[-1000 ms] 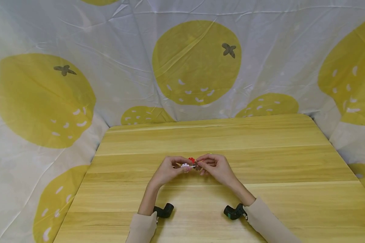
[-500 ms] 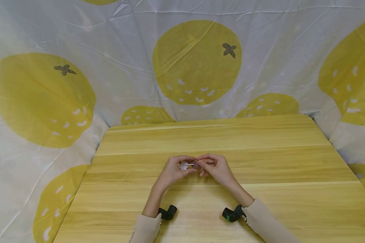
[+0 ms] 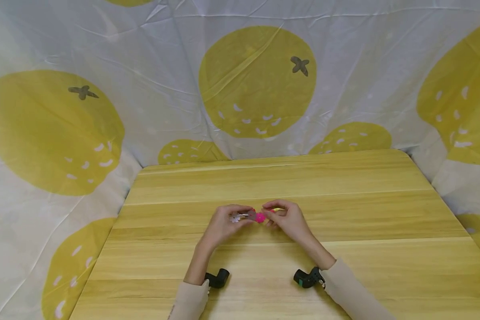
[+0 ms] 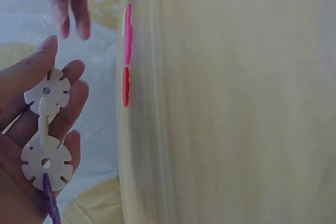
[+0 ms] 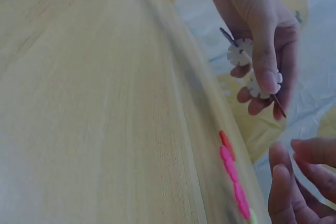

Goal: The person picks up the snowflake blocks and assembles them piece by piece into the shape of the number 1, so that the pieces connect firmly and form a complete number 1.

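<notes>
My left hand [image 3: 226,222] holds a small chain of flower-shaped, notched plastic discs. In the left wrist view, two white discs [image 4: 46,158] joined by a white edge-on disc lie against the palm and fingers, and a purple disc [image 4: 51,200] sticks out from the lower one. The thumb presses near the upper white disc. My right hand [image 3: 286,218] is just to the right, its fingers loosely bent; the right wrist view shows its fingers [image 5: 283,182] holding nothing. Pink discs [image 5: 232,169] and a red disc [image 4: 126,86] lie flat on the table behind the hands.
The wooden table [image 3: 324,182] stretches out on all sides of the hands. A yellow-green disc [image 5: 253,216] lies at the end of the pink row. A lemon-print cloth [image 3: 256,80] hangs behind the table. Black cameras [image 3: 218,278] are worn on both wrists.
The hands have drawn slightly apart. My left hand has shifted left with the white chain, and my right fingers have left it. A pink disc now shows between the hands.
</notes>
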Demonstrator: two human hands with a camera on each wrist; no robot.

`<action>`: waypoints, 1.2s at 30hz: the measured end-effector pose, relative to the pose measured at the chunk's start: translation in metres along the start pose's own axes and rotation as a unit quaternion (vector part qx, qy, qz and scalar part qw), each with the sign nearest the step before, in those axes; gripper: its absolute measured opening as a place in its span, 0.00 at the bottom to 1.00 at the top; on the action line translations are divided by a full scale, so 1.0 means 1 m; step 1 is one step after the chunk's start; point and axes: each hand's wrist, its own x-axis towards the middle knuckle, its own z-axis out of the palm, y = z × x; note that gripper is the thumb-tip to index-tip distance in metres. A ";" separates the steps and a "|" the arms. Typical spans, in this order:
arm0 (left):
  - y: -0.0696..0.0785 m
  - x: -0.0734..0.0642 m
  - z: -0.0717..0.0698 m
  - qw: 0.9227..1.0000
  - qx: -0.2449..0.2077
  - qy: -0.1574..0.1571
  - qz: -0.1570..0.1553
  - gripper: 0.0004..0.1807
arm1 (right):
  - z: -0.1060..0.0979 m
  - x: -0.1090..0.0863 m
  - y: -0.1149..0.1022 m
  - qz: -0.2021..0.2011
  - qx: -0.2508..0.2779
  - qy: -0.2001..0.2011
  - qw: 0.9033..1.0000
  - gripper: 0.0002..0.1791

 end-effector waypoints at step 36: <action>-0.010 0.001 -0.008 0.998 0.021 -0.014 -0.056 0.16 | -0.006 0.002 0.014 0.053 -0.136 0.006 0.989 0.17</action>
